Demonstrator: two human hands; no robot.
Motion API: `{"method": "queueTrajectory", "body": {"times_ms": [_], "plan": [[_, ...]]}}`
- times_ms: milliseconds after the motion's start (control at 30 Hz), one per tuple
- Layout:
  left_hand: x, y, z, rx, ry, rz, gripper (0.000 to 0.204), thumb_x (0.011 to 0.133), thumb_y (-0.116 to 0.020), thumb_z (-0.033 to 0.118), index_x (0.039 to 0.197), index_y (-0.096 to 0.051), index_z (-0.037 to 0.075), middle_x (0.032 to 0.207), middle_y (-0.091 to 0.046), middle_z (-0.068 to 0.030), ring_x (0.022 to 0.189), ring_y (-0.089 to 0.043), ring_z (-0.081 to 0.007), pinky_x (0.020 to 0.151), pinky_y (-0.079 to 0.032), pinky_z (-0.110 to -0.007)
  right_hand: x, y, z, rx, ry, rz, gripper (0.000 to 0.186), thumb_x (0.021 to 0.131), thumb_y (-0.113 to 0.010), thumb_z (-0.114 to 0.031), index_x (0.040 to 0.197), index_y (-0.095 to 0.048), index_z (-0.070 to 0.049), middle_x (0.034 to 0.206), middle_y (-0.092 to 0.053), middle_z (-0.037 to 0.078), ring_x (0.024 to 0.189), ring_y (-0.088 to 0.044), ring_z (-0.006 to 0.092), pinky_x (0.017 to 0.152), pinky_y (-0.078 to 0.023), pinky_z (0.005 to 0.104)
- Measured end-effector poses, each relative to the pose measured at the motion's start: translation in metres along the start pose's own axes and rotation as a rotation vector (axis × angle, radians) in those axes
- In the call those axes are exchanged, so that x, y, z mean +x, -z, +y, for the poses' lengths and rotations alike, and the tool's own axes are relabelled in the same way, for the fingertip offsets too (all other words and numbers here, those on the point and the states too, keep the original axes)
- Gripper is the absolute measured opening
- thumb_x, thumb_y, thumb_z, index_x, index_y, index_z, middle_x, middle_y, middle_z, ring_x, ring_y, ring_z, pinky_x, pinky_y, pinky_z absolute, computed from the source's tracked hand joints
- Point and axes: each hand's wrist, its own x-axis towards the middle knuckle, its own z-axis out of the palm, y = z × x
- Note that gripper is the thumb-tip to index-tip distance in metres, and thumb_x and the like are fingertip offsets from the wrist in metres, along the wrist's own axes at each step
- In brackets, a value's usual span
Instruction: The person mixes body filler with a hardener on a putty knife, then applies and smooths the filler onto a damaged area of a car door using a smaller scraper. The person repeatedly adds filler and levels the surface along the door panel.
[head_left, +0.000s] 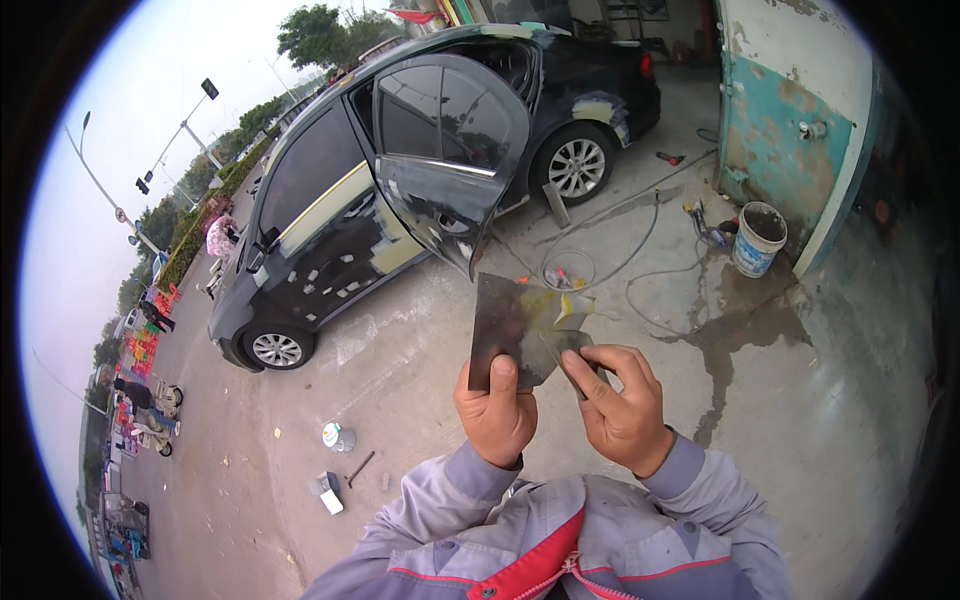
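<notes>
A dark plate [503, 322] is gripped in the closed left hand [497, 418], seemingly to support yellow paste [571, 311]. A spreader [556, 348] is pinched by the right hand [630, 408]

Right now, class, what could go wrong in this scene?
Yellowish paste by the right end of the dark plate in the left hand could drop. The looped hose might trip someone. The dark, wet-looking patch beside the bucket may be slippery.

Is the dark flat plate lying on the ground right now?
No, the left hand holds the dark flat plate up above the ground, its thumb over the lower edge.
</notes>
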Motion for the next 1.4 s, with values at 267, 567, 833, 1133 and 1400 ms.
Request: {"method": "queueTrajectory", "body": {"times_ms": [267,567,833,1133,1400], "plan": [[-0.007,-0.009,0.007,0.1,-0.072,0.0,0.038,0.108,-0.051,0.011,0.144,-0.049,-0.003,0.142,-0.058,-0.0172,0.129,-0.058,-0.0283,0.11,-0.046,-0.046,0.003,0.01,-0.003,0.023,-0.05,0.144,0.058,0.074,-0.07,0.008,0.129,-0.072,-0.011,0.106,-0.066,0.012,0.087,-0.064,0.0299,0.073,-0.057,0.037],[-0.01,-0.005,0.005,0.091,-0.09,-0.06,0.041,0.109,-0.048,0.011,0.147,-0.047,-0.003,0.146,-0.055,-0.0178,0.133,-0.055,-0.0294,0.112,-0.044,-0.046,0.001,0.011,0.005,-0.007,-0.012,0.155,0.061,0.07,-0.07,0.009,0.129,-0.072,-0.01,0.106,-0.065,0.012,0.089,-0.064,0.0305,0.073,-0.056,0.0381],[0.005,0.002,0.008,0.067,-0.121,-0.005,0.043,0.109,-0.05,0.012,0.149,-0.047,0.0,0.148,-0.055,-0.0155,0.133,-0.055,-0.0282,0.113,-0.043,-0.046,0.002,0.025,0.004,0.069,-0.147,0.074,0.039,0.09,-0.065,0.003,0.127,-0.071,-0.004,0.104,-0.067,0.01,0.087,-0.065,0.0199,0.073,-0.055,0.0323],[0.012,-0.004,-0.014,-0.169,0.439,0.089,0.037,0.107,-0.056,0.023,0.139,-0.054,0.005,0.133,-0.065,-0.0077,0.121,-0.063,-0.0249,0.109,-0.048,-0.045,-0.009,0.049,0.031,0.678,-0.405,-0.135,0.038,0.106,-0.059,-0.016,0.139,-0.062,0.001,0.113,-0.063,0.008,0.099,-0.06,0.0151,0.088,-0.047,0.0277],[0.021,-0.022,-0.043,-0.451,0.588,0.013,0.041,0.109,-0.052,0.028,0.143,-0.053,0.004,0.141,-0.062,-0.01,0.127,-0.061,-0.0262,0.111,-0.047,-0.048,-0.014,0.101,0.033,0.568,-0.593,0.175,0.036,0.105,-0.059,-0.015,0.135,-0.064,0.004,0.111,-0.064,0.01,0.096,-0.059,0.0155,0.083,-0.048,0.0286]]}}
